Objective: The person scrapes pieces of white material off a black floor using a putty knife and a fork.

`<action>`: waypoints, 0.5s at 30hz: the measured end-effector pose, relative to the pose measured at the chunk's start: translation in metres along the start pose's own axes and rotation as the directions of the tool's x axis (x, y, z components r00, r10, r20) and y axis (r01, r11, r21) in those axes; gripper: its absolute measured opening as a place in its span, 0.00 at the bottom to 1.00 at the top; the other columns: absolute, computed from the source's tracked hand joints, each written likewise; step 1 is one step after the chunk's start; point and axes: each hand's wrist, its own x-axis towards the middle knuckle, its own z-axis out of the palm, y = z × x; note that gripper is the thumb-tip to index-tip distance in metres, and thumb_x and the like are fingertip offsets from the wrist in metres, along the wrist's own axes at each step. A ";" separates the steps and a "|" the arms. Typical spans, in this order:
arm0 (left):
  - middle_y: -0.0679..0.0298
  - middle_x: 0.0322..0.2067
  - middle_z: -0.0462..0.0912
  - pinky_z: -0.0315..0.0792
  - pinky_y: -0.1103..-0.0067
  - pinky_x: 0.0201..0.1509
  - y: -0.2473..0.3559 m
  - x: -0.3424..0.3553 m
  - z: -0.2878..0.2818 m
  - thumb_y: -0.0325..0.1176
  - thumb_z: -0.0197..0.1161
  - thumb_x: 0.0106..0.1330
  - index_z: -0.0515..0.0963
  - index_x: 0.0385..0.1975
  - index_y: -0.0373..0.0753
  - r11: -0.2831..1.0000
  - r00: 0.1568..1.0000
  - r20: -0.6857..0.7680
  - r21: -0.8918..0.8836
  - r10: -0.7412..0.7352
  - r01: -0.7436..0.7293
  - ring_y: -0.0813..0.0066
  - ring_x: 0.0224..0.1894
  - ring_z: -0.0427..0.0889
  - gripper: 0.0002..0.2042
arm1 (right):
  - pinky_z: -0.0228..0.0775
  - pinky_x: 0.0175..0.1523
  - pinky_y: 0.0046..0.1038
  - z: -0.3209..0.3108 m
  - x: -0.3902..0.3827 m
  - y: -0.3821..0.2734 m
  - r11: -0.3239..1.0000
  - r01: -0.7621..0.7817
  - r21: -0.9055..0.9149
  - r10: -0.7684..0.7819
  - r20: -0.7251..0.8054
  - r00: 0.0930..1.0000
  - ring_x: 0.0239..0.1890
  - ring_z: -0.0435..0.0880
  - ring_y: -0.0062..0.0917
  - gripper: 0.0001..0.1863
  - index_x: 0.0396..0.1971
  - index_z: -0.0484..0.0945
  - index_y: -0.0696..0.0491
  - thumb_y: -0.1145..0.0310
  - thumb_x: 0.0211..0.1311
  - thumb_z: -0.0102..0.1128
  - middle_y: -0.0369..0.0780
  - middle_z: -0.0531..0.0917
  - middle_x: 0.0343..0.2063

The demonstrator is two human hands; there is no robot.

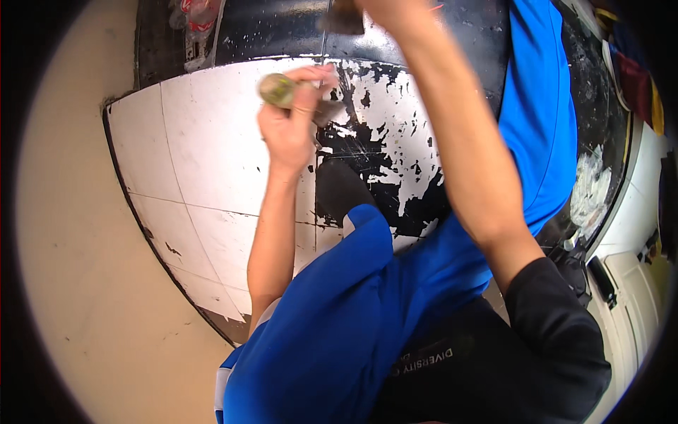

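My left hand [288, 131] is closed round the round, greenish-yellow handle of a scraper [329, 113], its flat blade angled down at the floor. Under the blade lies a floor patch [360, 152] where the white coating is broken and black shows through in ragged flakes. At the top edge my right hand [397, 13], partly cut off and blurred, is closed on a dark, blocky tool [344, 19] held over the black stretch of floor. Its exact kind I cannot make out.
My dark-covered foot [342, 187] and blue trouser leg [318, 283] stand beside the patch. Far left lie clear plastic items with red parts [199, 15]. A tan wall [78, 212] bounds the left. White scraps [590, 187] lie at right, near a pale plastic chair [632, 297].
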 end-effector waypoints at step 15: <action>0.77 0.14 0.61 0.57 0.84 0.14 -0.037 0.091 0.005 0.57 0.59 0.75 0.62 0.22 0.47 0.872 0.888 -0.253 0.418 0.383 -0.257 0.88 0.12 0.61 0.25 | 0.48 0.17 0.26 -0.063 -0.032 0.004 0.888 -0.135 0.439 0.094 0.115 0.989 0.09 0.51 0.17 0.29 0.11 0.52 0.44 0.59 0.75 0.51 0.28 0.53 0.08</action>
